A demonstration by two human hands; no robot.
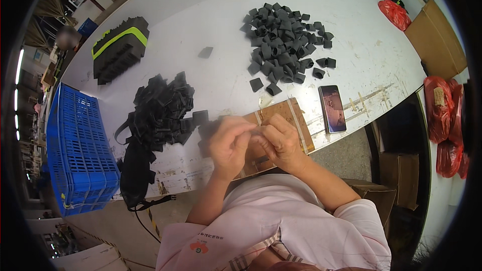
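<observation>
My left hand (228,145) and my right hand (282,143) meet fingertip to fingertip over a brown board (296,113) at the table's near edge. Both hands are closed in a pinch, and whatever lies between the fingers is hidden. Dark flat pieces (205,131) show blurred beside and behind my left hand. Further left lies a heap of black fabric pieces (163,105). Beyond the board is a large pile of short black fabric loops (281,45), several of them showing open ends. One dark flat piece (205,52) rests alone between the piles.
A phone (332,109) with a lit screen lies right of the board. A blue crate (83,150) stands at the left, near a black pouch with a strap (136,175). Black pieces with a yellow-green band (120,47) are stacked far left. Cardboard (436,40) and red bags (394,14) are at right.
</observation>
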